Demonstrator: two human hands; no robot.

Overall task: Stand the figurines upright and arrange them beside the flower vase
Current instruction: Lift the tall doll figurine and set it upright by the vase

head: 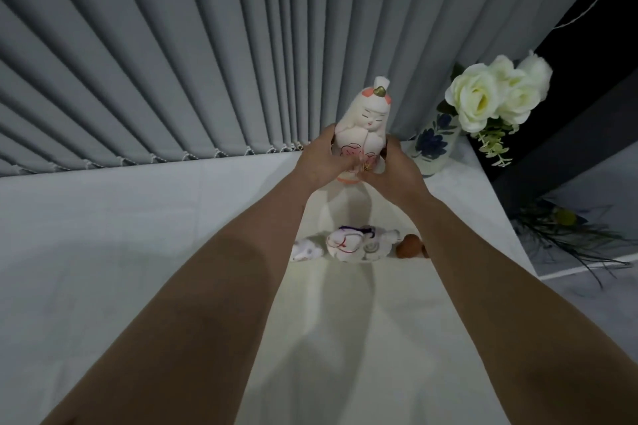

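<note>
A tall white figurine (363, 121) with pink markings and a pointed cap stands upright near the back of the white table (138, 252). My left hand (322, 157) and my right hand (397, 167) both clasp its lower body. Just right of it stands the flower vase (433, 145), white with blue flowers, holding white roses (493, 97). Nearer to me a white figurine (359, 245) with red and purple lines lies on its side, a small white one (305, 250) lies to its left, and a small brown piece (409, 246) rests to its right.
Grey pleated blinds (207, 62) hang right behind the table. The table's right edge drops to a lower surface with a dark spiky plant (566, 235). A dark wall panel (593, 45) rises behind the roses.
</note>
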